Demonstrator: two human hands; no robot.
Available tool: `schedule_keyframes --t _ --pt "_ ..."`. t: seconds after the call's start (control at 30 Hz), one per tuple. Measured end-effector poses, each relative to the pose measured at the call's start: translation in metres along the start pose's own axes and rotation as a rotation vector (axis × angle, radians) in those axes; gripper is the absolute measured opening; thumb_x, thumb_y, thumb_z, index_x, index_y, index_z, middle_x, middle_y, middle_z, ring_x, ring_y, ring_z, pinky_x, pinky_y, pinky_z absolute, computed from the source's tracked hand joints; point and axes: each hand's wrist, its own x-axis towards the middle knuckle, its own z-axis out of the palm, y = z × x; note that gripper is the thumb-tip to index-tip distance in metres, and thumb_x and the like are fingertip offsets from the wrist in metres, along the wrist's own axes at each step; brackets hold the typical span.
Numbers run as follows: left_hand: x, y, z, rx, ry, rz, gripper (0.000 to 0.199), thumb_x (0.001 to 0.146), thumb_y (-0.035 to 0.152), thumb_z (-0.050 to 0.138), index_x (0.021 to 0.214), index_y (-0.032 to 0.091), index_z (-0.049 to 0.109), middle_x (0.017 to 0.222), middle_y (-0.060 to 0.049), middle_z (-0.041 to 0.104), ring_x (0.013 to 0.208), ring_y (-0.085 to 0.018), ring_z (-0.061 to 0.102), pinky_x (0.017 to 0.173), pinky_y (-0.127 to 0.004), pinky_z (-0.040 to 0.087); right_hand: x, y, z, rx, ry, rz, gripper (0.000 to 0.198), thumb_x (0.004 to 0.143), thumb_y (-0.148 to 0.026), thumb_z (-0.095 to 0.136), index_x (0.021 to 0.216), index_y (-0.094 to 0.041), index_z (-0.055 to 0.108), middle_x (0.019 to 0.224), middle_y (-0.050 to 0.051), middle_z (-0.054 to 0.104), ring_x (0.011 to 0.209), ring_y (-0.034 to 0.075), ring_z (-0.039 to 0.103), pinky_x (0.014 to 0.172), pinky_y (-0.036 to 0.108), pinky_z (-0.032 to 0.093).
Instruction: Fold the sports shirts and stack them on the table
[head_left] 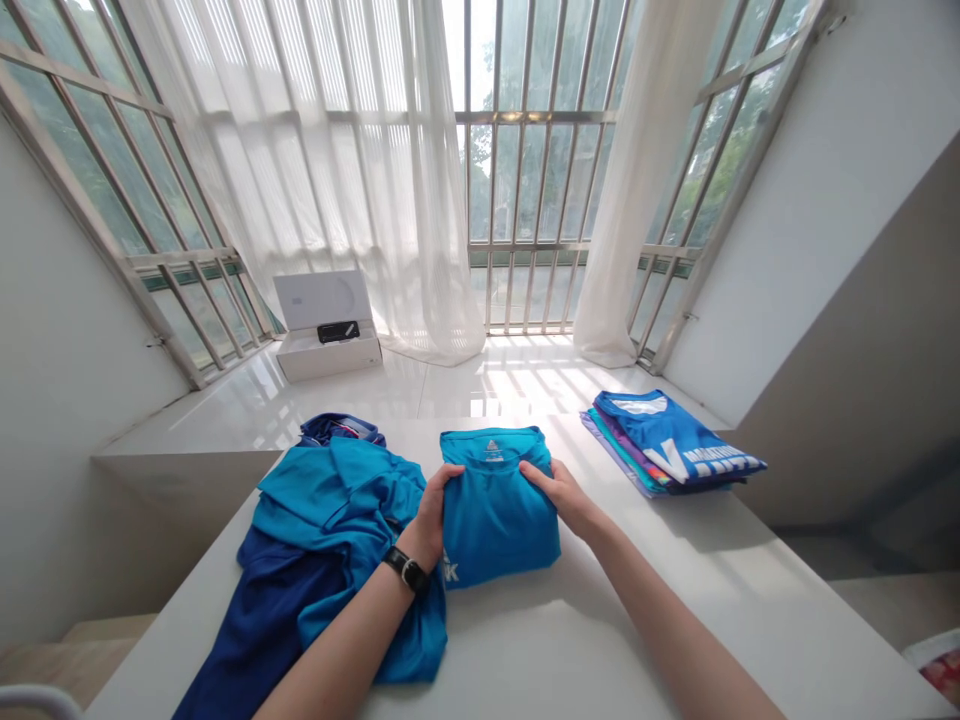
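Head view, left hand point(429, 522) and right hand point(559, 492) clasping smooth rectangular folded turquoise shirt point(496, 510) edges, crumpled blue garments point(330, 530) leftward, flat folded stack point(667, 440) rightward

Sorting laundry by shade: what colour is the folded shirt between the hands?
Bright turquoise-blue folded shirt with a small pale logo at the collar, seen in the head view.

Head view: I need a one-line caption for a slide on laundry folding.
Both hands, left hand and right hand, grip a folded blue shirt on a white table, between unfolded shirts and a folded stack.
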Motion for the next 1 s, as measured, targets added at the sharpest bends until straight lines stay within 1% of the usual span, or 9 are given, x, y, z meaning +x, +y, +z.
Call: schedule_keyframes --t 0.07,0.17,0.23,0.37,0.53,0.63,0.73,0.9,1.0 --pt "-0.002 0.001 0.003 -0.023 -0.007 -0.011 0.063 0.082 0.037 0.064 0.138 0.008 0.057 0.116 -0.016 0.074 0.112 -0.038 0.069 0.104 -0.053 0.048 -0.003 -0.004 0.001 0.052 -0.056 0.003 0.054 0.079 -0.055 0.078 0.12 -0.021 0.071 0.119 0.009 0.076 0.114 0.033 0.069 0.103 0.051 0.053" --pt "0.0 0.002 0.011 -0.044 -0.002 -0.032 0.064 0.082 0.036 0.062 0.138 0.006 0.056 0.117 -0.018 0.074 0.112 -0.04 0.068 0.105 -0.054 0.046 -0.01 -0.014 -0.003 0.13 -0.226 0.039 0.057 0.079 -0.047 0.081 0.129 -0.022 0.066 0.127 0.009 0.072 0.12 0.032 0.066 0.107 0.05 0.05" --pt "0.006 0.003 0.02 -0.052 -0.024 -0.053 0.066 0.083 0.038 0.06 0.141 0.005 0.054 0.12 -0.019 0.072 0.113 -0.041 0.067 0.106 -0.055 0.045 -0.016 -0.023 -0.012 0.158 -0.245 0.065 0.059 0.078 -0.044 0.082 0.131 -0.022 0.064 0.129 0.009 0.072 0.121 0.032 0.066 0.108 0.05 0.05" --pt "0.03 -0.004 0.055 -0.073 -0.128 -0.114 0.071 0.086 0.043 0.058 0.146 0.007 0.048 0.128 -0.02 0.068 0.117 -0.041 0.065 0.109 -0.058 0.04 -0.034 -0.051 -0.046 0.143 -0.086 0.068 0.057 0.079 -0.041 0.081 0.131 -0.024 0.063 0.127 0.008 0.072 0.119 0.031 0.067 0.108 0.049 0.051" --pt "0.087 -0.024 0.121 -0.149 -0.278 -0.086 0.072 0.087 0.042 0.055 0.148 0.007 0.046 0.132 -0.02 0.066 0.118 -0.041 0.063 0.11 -0.059 0.038 -0.052 -0.103 -0.113 -0.014 0.161 0.123 0.058 0.078 -0.042 0.083 0.13 -0.027 0.063 0.126 0.008 0.073 0.117 0.032 0.068 0.099 0.048 0.058" --pt "0.128 -0.041 0.155 -0.183 -0.249 -0.07 0.071 0.086 0.042 0.055 0.147 0.007 0.047 0.131 -0.02 0.066 0.117 -0.04 0.064 0.108 -0.058 0.041 -0.057 -0.13 -0.157 -0.108 0.28 0.093 0.059 0.078 -0.043 0.082 0.131 -0.026 0.063 0.126 0.009 0.073 0.115 0.033 0.069 0.096 0.047 0.06" --pt "0.167 -0.059 0.178 -0.19 -0.226 -0.08 0.07 0.084 0.043 0.057 0.144 0.008 0.05 0.13 -0.02 0.066 0.115 -0.041 0.064 0.105 -0.058 0.044 -0.056 -0.148 -0.198 -0.208 0.32 0.116 0.059 0.078 -0.045 0.082 0.13 -0.026 0.063 0.123 0.008 0.074 0.109 0.033 0.071 0.092 0.048 0.061" --pt "0.229 -0.077 0.204 -0.214 -0.136 -0.089 0.063 0.082 0.041 0.059 0.137 0.01 0.057 0.126 -0.017 0.068 0.111 -0.038 0.066 0.102 -0.054 0.048 -0.038 -0.166 -0.259 -0.285 0.355 0.132 0.052 0.074 -0.04 0.085 0.12 -0.022 0.069 0.114 0.009 0.077 0.104 0.032 0.072 0.094 0.049 0.059" --pt "0.266 -0.086 0.211 -0.232 -0.11 -0.073 0.058 0.081 0.041 0.059 0.13 0.01 0.061 0.121 -0.016 0.071 0.109 -0.035 0.067 0.101 -0.051 0.051 -0.019 -0.161 -0.287 -0.326 0.41 0.141 0.051 0.072 -0.041 0.086 0.117 -0.02 0.072 0.112 0.01 0.078 0.101 0.032 0.073 0.094 0.049 0.059"
